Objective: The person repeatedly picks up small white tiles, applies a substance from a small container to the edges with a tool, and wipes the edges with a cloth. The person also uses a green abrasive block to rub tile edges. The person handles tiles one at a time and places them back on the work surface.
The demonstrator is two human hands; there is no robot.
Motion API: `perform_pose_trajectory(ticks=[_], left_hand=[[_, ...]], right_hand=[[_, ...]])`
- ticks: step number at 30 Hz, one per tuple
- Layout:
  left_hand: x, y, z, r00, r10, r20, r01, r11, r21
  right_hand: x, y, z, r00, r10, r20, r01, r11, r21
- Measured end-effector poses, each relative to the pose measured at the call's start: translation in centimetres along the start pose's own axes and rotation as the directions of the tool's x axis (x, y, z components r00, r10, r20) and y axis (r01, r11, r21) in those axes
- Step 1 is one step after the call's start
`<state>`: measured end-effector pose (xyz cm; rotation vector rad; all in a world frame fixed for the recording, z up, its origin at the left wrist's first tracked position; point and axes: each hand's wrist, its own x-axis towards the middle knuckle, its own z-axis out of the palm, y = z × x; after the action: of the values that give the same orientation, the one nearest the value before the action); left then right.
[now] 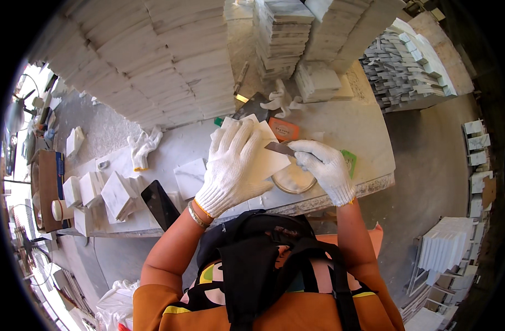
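Observation:
My left hand (229, 168), in a white knit glove, lies over a square white tile (269, 160) with its fingers stretched across the surface. In my right hand (324, 165), also gloved, a small flat metal scraper blade (278, 148) is pinched, its end over the tile's right side. Below that hand sits a round dish (294, 179) of whitish material, partly covered by the tile. An orange-red block (284, 129) lies just beyond the tile, and a green piece (349, 161) shows beside my right hand. Another marbled tile (191, 176) rests left of my left hand.
Tall stacks of marbled tiles (153, 60) rise along the far side, with another stack (285, 33) farther right. Loose gloves (144, 149) and a black phone-like slab (160, 204) lie left, near several tiles (119, 196). The worktable's edge (368, 187) runs close to me.

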<state>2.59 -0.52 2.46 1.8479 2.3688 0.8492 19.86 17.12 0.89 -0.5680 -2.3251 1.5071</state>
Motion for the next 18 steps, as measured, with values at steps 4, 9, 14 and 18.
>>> perform_pose_trajectory(ticks=[4, 9, 14, 18], left_hand=[[-0.2, -0.3, 0.6, 1.000, -0.017, -0.022, 0.016, 1.000, -0.008], [-0.2, -0.3, 0.6, 0.999, -0.015, -0.037, 0.015, 1.000, -0.005], [-0.5, -0.5, 1.0, 0.997, -0.002, -0.075, 0.002, 1.000, 0.001], [-0.3, -0.5, 1.0, 0.997, 0.004, -0.075, -0.005, 1.000, -0.016]], right_hand=[[-0.4, -0.2, -0.3, 0.992, -0.128, 0.011, 0.129, 0.986, -0.110], [-1.1, -1.3, -0.3, 0.986, -0.169, 0.006, 0.164, 0.948, -0.273], [-1.8, -2.4, -0.1, 0.990, -0.142, -0.006, 0.133, 0.940, -0.315], [-2.4, -1.8, 0.4, 0.997, -0.065, -0.037, 0.055, 0.974, -0.220]])
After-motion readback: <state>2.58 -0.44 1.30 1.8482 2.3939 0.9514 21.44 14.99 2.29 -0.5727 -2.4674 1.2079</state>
